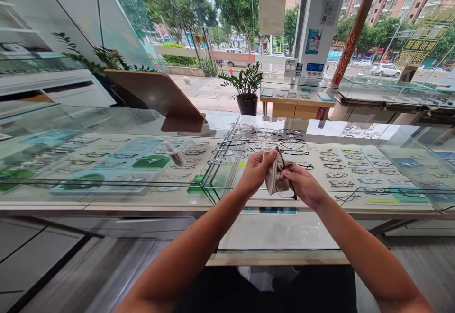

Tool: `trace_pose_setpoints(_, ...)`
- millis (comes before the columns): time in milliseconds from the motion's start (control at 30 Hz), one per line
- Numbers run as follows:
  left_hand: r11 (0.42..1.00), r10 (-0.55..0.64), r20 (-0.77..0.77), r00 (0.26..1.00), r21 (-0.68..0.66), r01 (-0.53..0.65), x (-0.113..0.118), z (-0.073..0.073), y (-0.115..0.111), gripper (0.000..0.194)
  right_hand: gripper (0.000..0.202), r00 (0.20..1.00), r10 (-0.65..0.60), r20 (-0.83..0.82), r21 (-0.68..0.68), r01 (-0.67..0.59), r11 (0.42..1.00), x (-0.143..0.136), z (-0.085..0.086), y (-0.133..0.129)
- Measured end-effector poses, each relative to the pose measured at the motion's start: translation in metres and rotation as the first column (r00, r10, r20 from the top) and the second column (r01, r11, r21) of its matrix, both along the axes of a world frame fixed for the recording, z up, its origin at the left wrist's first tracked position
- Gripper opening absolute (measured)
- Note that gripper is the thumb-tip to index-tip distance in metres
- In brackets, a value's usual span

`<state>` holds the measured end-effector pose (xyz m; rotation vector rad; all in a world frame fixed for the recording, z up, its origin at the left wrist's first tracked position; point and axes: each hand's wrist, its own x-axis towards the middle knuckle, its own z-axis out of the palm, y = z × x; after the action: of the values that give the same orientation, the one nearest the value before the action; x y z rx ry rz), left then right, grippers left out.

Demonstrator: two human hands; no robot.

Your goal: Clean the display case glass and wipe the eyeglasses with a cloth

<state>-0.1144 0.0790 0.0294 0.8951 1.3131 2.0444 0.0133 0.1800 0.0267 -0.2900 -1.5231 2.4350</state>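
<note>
My left hand [256,171] is closed on a beige cloth [272,178] that is bunched around a pair of eyeglasses [294,193]. The glasses have a dark frame; part of it shows above the cloth and a dark end hangs below my right hand. With thumb and fingers pinched, my right hand [302,183] grips the glasses and the cloth's edge. Much of the frame is covered by cloth and fingers. Both hands are held over the glass display counter [199,199]. Several pairs of glasses [261,135] lie on its top just beyond them.
A spray bottle [174,153] stands on the counter to the left. Behind it is a brown tilted board [156,95], perhaps a mirror's back. More eyeglass frames [334,166] lie in rows inside the case. A potted plant [248,88] stands by the window, near a small display table [296,97].
</note>
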Motion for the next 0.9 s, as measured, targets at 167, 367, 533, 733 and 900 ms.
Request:
trace_pose_setpoints(167,0.962,-0.270,0.062,0.961,0.041,0.268,-0.013,0.002,-0.005,0.048,0.037,0.999,-0.037,-0.009,0.017,0.037,0.999,0.005,0.010,0.011)
trace_pose_setpoints(367,0.956,-0.292,0.024,0.956,0.017,0.292,-0.009,0.006,-0.009,0.043,0.042,0.999,-0.035,0.003,-0.045,0.035,0.998,0.004,0.009,0.008)
trace_pose_setpoints(533,0.986,-0.168,-0.019,0.986,-0.020,0.167,-0.001,0.005,-0.007,0.047,0.041,1.000,0.022,-0.004,-0.106,-0.023,0.994,0.004,0.003,0.000)
trace_pose_setpoints(733,0.998,-0.046,-0.121,0.992,-0.035,0.042,0.004,0.010,-0.007,0.055,0.041,0.999,0.031,-0.032,-0.099,-0.034,0.994,0.002,-0.001,-0.007)
trace_pose_setpoints(900,0.998,0.061,-0.166,0.984,-0.013,-0.065,0.002,0.005,-0.001,0.063,0.042,1.000,0.022,-0.008,-0.077,-0.022,0.997,0.000,-0.003,-0.008)
